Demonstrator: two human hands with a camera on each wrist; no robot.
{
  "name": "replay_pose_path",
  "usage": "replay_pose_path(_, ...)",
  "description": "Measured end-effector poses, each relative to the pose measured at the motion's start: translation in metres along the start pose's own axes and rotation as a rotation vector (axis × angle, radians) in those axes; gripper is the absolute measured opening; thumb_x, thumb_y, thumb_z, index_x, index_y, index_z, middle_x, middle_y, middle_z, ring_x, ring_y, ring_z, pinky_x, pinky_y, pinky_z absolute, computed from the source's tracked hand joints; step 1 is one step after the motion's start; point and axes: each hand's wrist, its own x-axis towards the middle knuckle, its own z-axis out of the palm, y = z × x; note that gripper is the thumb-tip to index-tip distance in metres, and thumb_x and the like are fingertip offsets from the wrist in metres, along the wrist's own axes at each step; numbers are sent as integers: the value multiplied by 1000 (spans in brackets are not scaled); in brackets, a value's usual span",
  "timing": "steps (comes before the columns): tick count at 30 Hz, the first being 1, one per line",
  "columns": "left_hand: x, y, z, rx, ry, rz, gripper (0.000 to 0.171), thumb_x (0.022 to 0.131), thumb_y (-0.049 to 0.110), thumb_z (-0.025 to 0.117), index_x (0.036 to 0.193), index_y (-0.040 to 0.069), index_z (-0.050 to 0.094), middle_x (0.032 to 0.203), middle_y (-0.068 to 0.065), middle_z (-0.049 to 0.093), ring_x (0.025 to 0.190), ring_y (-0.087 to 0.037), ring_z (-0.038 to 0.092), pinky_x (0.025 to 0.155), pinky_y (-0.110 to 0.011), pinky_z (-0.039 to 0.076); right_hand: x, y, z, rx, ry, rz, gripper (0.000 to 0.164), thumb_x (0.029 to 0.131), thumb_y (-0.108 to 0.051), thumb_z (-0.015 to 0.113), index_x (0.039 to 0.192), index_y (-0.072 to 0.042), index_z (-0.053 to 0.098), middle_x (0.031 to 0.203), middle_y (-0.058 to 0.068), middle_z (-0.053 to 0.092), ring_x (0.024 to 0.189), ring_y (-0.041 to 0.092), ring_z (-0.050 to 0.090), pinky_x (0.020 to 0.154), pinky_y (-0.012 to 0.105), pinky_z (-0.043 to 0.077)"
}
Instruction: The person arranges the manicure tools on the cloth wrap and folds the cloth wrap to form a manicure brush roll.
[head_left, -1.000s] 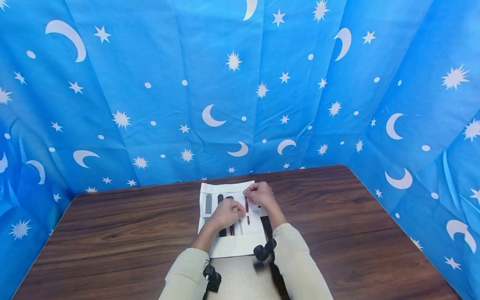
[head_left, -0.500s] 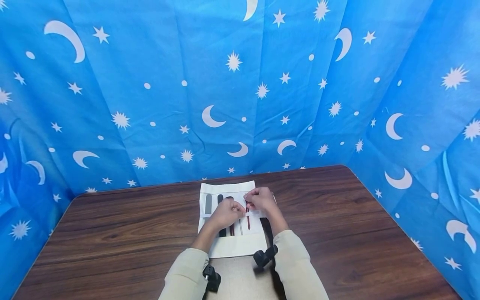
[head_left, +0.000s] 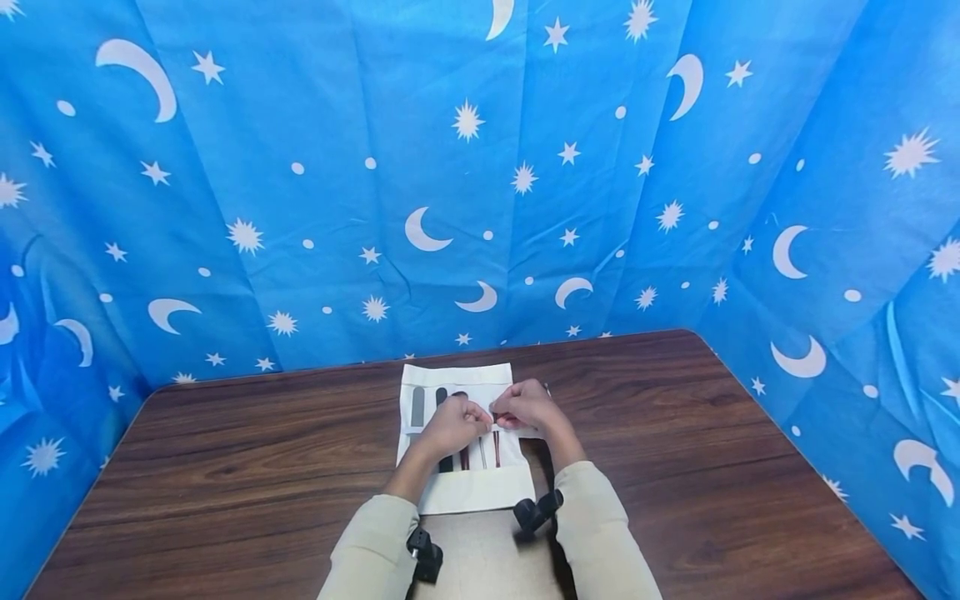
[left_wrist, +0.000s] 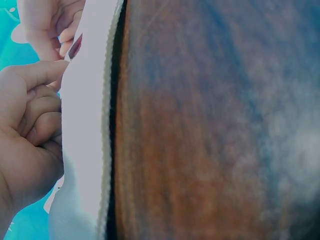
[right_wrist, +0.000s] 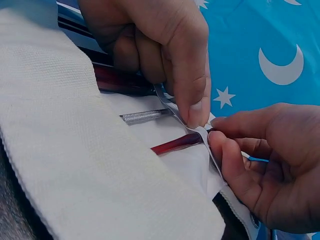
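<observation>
A white fabric tool roll (head_left: 480, 493) lies unfolded on the table, with slim tools tucked under an elastic band (right_wrist: 201, 134) and a lower flap. My left hand (head_left: 453, 425) pinches the band between thumb and forefinger. My right hand (head_left: 525, 404) pinches the upper part of a slim tool with a dark red handle (right_wrist: 175, 144). That tool passes beneath the band, its lower end hidden behind the flap. Beside it in the right wrist view are a knurled metal rod (right_wrist: 145, 117) and a thicker dark red handle (right_wrist: 120, 82). Fingers hide the tool's top.
At the roll's left side sit a grey flat tool (head_left: 417, 406) and a black tool (head_left: 441, 395). The roll lies on a dark wooden table (head_left: 262, 467), near its back edge. A blue curtain (head_left: 337, 167) with moons and stars surrounds the table.
My right hand has moved down toward the band, and the red-handled tool has slid down with it, its lower end going behind the flap. My left hand stays at the band.
</observation>
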Motion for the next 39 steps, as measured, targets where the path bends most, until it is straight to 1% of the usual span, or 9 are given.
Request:
replay_pose_path(6, -2, 1, -1, -4, -8, -18, 13, 90, 9, 67, 95, 2, 77, 89, -5, 58, 72, -15, 46, 65, -27, 37, -3, 2, 0, -25, -15, -12, 11, 91, 1, 64, 95, 11, 69, 61, -2, 57, 51, 2, 53, 51, 13, 45)
replay_pose_path(13, -1, 3, -1, -11, -9, -18, 14, 90, 10, 67, 95, 2, 77, 90, -5, 57, 78, -16, 47, 67, -27, 37, -4, 0, -4, -95, -29, -30, 15, 91, 1, 63, 99, 12, 71, 62, -2, 58, 52, 2, 53, 52, 13, 45)
replay_pose_path(19, 1, 2, 0, 10, -5, -9, 13, 90, 10, 67, 94, 4, 78, 87, -4, 56, 76, -16, 47, 64, -27, 37, -2, -2, -17, -114, -32, -72, 22, 93, -3, 60, 107, 11, 70, 68, 0, 60, 54, 4, 54, 52, 15, 45)
replay_pose_path(23, -1, 2, 1, 9, 2, -13, 13, 91, 11, 67, 93, 4, 78, 86, -3, 54, 73, -15, 46, 63, -26, 36, 2, 5, -38, -46, 49, -140, 26, 98, -7, 58, 114, 12, 66, 75, 2, 66, 56, 4, 56, 54, 18, 47)
replay_pose_path(26, -2, 2, 2, 3, 11, -19, 12, 91, 11, 68, 93, 4, 78, 85, -3, 53, 70, -14, 45, 62, -26, 36, 4, 12, -55, -31, 172, -173, 26, 99, -8, 59, 113, 13, 66, 79, 5, 71, 57, 4, 57, 56, 18, 48)
replay_pose_path(30, -2, 1, 3, -3, 20, -16, 11, 89, 12, 70, 93, 5, 78, 83, -2, 52, 65, -14, 44, 60, -27, 35, 5, 22, -69, -105, 308, -176, 22, 97, -7, 60, 106, 11, 70, 80, 11, 72, 58, 7, 57, 56, 19, 47)
replay_pose_path(32, -2, 0, 3, -2, 23, -13, 11, 89, 12, 70, 92, 5, 78, 82, -2, 51, 65, -14, 43, 60, -27, 35, 5, 26, -72, -166, 324, -159, 20, 95, -6, 61, 103, 10, 71, 78, 11, 72, 58, 7, 58, 55, 19, 47)
replay_pose_path(36, -1, 0, 3, 2, 24, 5, 12, 90, 13, 70, 94, 5, 78, 78, 0, 48, 64, -14, 42, 59, -27, 34, 7, 28, -73, -258, 302, -129, 19, 94, -8, 64, 99, 8, 73, 72, 6, 69, 59, 7, 59, 55, 18, 48)
replay_pose_path(39, 0, 2, 5, 2, -1, 31, 14, 90, 13, 69, 97, 5, 78, 66, 4, 43, 56, -12, 37, 54, -25, 32, 6, 26, -75, -340, 298, -102, 21, 94, -16, 69, 93, 5, 74, 68, 3, 66, 60, 9, 59, 56, 21, 48)
